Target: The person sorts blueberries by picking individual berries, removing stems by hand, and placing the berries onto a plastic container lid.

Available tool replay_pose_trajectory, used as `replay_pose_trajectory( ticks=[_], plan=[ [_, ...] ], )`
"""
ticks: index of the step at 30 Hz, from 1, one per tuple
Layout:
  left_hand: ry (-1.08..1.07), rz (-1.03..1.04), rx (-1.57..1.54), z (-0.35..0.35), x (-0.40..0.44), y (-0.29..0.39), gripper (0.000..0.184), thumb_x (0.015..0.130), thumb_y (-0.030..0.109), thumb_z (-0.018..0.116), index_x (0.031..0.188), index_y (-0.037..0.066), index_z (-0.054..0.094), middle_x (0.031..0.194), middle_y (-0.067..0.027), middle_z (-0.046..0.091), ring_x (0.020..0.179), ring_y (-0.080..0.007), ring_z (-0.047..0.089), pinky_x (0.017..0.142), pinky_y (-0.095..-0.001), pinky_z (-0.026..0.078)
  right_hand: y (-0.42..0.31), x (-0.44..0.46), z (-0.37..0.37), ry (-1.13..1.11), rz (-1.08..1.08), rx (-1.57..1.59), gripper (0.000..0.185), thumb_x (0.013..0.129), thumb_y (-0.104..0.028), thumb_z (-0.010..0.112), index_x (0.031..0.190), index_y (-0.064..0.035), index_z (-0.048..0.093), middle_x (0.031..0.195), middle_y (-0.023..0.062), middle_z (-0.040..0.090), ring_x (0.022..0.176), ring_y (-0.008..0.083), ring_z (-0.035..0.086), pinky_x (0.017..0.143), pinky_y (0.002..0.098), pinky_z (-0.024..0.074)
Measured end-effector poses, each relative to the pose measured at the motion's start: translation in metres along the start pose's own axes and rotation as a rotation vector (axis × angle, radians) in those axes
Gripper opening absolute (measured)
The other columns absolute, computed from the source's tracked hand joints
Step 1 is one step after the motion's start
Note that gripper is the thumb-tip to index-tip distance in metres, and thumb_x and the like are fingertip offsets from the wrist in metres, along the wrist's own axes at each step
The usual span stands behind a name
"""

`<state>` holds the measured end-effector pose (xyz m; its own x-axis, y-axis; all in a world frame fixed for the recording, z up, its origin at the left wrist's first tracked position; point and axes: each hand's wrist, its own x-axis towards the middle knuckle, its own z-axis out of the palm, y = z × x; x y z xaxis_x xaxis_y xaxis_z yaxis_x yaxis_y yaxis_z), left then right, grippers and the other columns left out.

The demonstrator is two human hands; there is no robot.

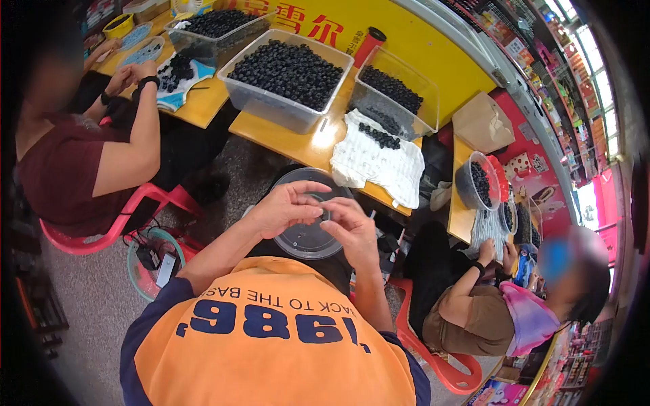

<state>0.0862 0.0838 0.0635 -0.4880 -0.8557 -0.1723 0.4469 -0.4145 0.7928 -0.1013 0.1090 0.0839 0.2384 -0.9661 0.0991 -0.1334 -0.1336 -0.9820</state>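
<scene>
Both my hands are raised over a round clear plastic container (305, 240) on my lap. My left hand (290, 208) has its thumb and index finger curved toward each other; whatever lies between the fingertips is too small to make out. Close beside it, the fingertips of my right hand (351, 229) come together near the left ones, and any thin thing in them is hidden. Ahead on the yellow table, a white cloth (379, 162) carries a short row of dark beads (379, 137). Behind it stand a large clear bin of dark beads (288, 71) and a smaller bin (393, 91).
A person in a dark red shirt (64, 162) sits at the left, hands over a cloth with dark beads. Another person in a brown top (467, 311) works at the right. Pink chairs (145, 203) and a green basket with a power strip (145, 267) stand nearby.
</scene>
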Motion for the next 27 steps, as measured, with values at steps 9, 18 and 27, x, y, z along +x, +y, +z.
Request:
replay_pose_trajectory(
  ticks=[9, 18, 27],
  plan=[
    [-0.130, -0.012, -0.115, -0.013, 0.009, -0.015, 0.059, 0.082, -0.006, 0.062, 0.136, 0.000, 0.038, 0.090, -0.0066, 0.062, 0.074, -0.0097, 0.061, 0.068, -0.0195, 0.052, 0.024, -0.001, 0.001, -0.079, -0.122, -0.008, 0.030, 0.079, 0.001, 0.066, 0.109, -0.0024, 0.066, 0.109, 0.0091, 0.064, 0.093, 0.0136, 0.058, 0.081, 0.0255, 0.0471],
    [-0.117, -0.034, -0.176, -0.013, 0.030, -0.020, 0.050, 0.084, -0.006, 0.060, 0.131, -0.001, 0.043, 0.094, -0.0058, 0.065, 0.079, -0.0092, 0.062, 0.073, -0.0212, 0.053, 0.036, 0.013, -0.004, 0.011, -0.118, -0.014, 0.026, 0.080, 0.000, 0.066, 0.106, 0.0003, 0.065, 0.104, 0.0098, 0.065, 0.090, 0.0138, 0.059, 0.077, 0.0247, 0.0485],
    [0.478, 0.582, 0.699, -0.048, 0.120, 0.090, 0.020, 0.082, 0.006, 0.067, 0.100, -0.001, 0.067, 0.089, -0.0038, 0.068, 0.080, -0.0082, 0.061, 0.072, -0.0218, 0.047, 0.138, 0.150, -0.154, 0.438, 0.015, -0.195, 0.022, 0.083, -0.014, 0.063, 0.099, -0.0013, 0.070, 0.087, 0.0063, 0.070, 0.082, 0.0157, 0.064, 0.076, 0.0292, 0.0480]
  ],
)
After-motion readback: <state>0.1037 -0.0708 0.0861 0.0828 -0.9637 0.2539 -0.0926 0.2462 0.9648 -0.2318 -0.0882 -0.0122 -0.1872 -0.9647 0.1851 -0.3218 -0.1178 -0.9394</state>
